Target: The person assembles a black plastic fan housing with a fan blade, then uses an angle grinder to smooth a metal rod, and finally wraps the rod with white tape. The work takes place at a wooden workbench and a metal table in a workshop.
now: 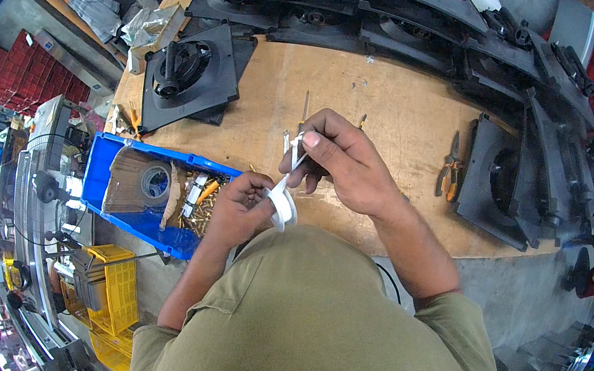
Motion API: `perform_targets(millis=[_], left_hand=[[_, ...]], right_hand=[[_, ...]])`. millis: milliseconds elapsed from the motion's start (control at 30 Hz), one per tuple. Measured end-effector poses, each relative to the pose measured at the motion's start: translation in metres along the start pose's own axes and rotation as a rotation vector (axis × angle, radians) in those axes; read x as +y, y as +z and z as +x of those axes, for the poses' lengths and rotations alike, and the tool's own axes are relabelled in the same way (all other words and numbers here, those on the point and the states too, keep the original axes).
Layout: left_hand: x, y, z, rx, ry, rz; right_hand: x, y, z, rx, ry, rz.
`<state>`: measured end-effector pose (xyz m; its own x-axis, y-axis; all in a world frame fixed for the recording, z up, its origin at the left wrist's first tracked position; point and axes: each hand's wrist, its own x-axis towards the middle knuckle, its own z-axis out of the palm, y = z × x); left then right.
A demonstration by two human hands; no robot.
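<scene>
My left hand [236, 209] is closed around a white spool of thin white tape [283, 209], just in front of my body at the table's near edge. From the spool a narrow white strip [297, 163] runs up to my right hand [351, 164]. That hand pinches the strip's end between thumb and fingers, at a small pale piece [295, 141] whose kind I cannot make out. Beyond my right hand, the thin shaft of a screwdriver [306, 102] lies on the wooden table [393, 93]. Another slim tool with a yellow-and-black end [363, 121] shows past my knuckles.
A blue bin [98, 205] with brass fittings, cardboard and a tape roll stands at the left. Orange-handled pliers [452, 171] lie at the right. Black moulded panels with round openings [499, 176] line the right and far sides; another panel [194, 76] rests far left.
</scene>
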<state>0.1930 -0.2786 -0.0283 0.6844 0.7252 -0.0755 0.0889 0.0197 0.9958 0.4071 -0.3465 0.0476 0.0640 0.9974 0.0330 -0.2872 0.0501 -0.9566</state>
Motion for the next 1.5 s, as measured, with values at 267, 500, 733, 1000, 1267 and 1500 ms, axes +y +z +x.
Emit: perform_targets(millis=[267,500,733,1000,1267,1500], left_hand=[[0.006,-0.004,0.001,-0.063,0.167,0.183],[0.013,-0.001,-0.001,0.018,0.119,0.112],[0.032,-0.005,0.003,0.018,0.215,0.437],[0.050,-0.007,-0.004,-0.177,0.468,0.797],[0.073,-0.010,-0.012,-0.271,0.412,0.662],[0.068,-0.013,-0.005,-0.158,0.685,0.569]], right_hand=[[-0.009,0.004,0.001,-0.031,-0.098,-0.359],[-0.022,0.007,-0.009,-0.096,-0.231,-0.891],[-0.010,0.006,-0.004,-0.371,-0.053,-1.363],[-0.014,0.004,-0.016,-0.439,-0.144,-1.460],[-0.018,0.000,-0.023,-0.383,-0.386,-1.395],[-0.006,-0.019,0.008,-0.241,-0.366,-1.255]])
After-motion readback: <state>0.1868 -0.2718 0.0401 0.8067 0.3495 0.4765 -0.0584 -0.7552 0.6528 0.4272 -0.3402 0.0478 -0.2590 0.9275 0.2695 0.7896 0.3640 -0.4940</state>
